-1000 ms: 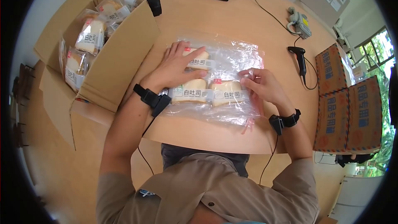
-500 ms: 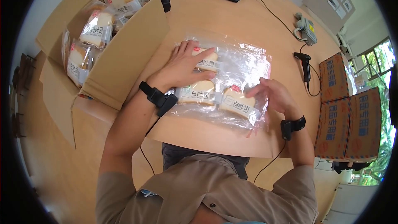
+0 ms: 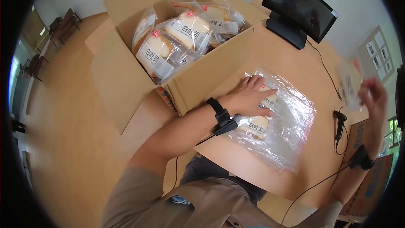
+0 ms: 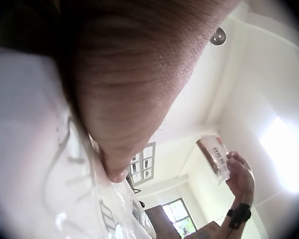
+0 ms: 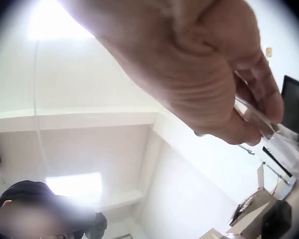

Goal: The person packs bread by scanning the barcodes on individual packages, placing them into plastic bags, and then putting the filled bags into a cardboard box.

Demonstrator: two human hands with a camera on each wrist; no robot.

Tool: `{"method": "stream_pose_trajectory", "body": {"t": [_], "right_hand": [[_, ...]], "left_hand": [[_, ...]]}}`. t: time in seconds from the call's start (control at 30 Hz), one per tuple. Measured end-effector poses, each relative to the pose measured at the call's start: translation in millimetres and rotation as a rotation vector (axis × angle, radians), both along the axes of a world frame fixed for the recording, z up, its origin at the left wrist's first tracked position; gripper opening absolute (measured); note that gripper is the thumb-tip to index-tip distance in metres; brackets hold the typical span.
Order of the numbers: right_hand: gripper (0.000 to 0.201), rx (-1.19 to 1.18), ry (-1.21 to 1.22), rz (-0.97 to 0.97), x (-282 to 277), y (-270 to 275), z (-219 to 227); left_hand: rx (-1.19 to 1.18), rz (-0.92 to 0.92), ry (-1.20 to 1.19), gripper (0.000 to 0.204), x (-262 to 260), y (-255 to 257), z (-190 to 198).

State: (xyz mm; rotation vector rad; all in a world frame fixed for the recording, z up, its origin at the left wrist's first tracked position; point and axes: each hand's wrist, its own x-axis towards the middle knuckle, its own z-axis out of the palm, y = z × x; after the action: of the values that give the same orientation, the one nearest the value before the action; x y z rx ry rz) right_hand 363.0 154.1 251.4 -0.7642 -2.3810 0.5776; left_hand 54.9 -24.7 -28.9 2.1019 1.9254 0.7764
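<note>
My left hand [image 3: 253, 100] lies spread over two packs of sliced white bread, the upper pack [image 3: 269, 97] and the lower pack [image 3: 255, 127]. Both overlap a large clear plastic bag [image 3: 291, 120] lying flat on the table. Off to the right, my right hand [image 3: 374, 95] is raised above the table and pinches a third bread pack [image 3: 351, 83] by its edge. The left wrist view shows that bread pack [image 4: 213, 153] upright in the fingers. In the right wrist view, thumb and fingers close on the clear wrapper [image 5: 281, 147].
An open cardboard box [image 3: 215, 65] full of similar bread packs stands to the left. A monitor [image 3: 299, 8] is at the back. A barcode scanner [image 3: 338, 124] with its cable lies at the right, beside printed cartons [image 3: 365, 185].
My right hand has picked up the lower-right bread pack from the bag and lifted it away to the right. My left hand has stayed on the other two. The head view has swung left.
</note>
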Motion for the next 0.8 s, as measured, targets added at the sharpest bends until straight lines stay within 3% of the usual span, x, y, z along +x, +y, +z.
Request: {"method": "stream_pose_trajectory", "body": {"t": [0.07,0.2,0.27,0.33,0.37,0.4,0.47,0.5,0.57,0.67,0.8], "right_hand": [[0.024,0.169,0.059,0.098,-68,-35,25],[0.021,0.002,0.122,0.602,-211,-108,30],[0.014,0.264,0.335,0.576,-262,-181,16],[0.018,0.113,0.172,0.778,-332,-164,-12],[0.018,0.14,0.143,0.766,-348,-179,-22],[0.019,0.166,0.113,0.752,-364,-194,-30],[0.019,0.123,0.097,0.816,-397,-211,-57],[0.019,0.122,0.096,0.82,-406,-218,-66],[0.023,0.113,-0.043,0.847,-417,-226,-81],[0.03,0.032,0.032,1.0,-411,-226,-93],[0.038,0.11,0.057,0.949,-364,-205,-74]], "left_hand": [[-0.02,0.001,-0.01,0.087,0,-1,4],[-0.003,-0.001,-0.002,0.089,-1,0,3],[0.032,0.006,0.02,0.089,0,2,-4],[-0.238,0.014,-0.091,0.089,-1,-11,38],[-0.353,-0.069,-0.119,0.081,-3,-13,62],[-0.354,-0.069,-0.118,0.081,-3,-10,45],[-0.083,-0.039,-0.381,0.06,-2,0,-6],[-0.106,-0.106,-0.558,0.053,0,-29,52],[-0.066,-0.091,-0.525,0.054,-1,-27,49],[0.042,-0.061,-0.415,0.059,-4,-18,35],[0.195,-0.077,-0.28,0.064,-10,-3,11]]}}
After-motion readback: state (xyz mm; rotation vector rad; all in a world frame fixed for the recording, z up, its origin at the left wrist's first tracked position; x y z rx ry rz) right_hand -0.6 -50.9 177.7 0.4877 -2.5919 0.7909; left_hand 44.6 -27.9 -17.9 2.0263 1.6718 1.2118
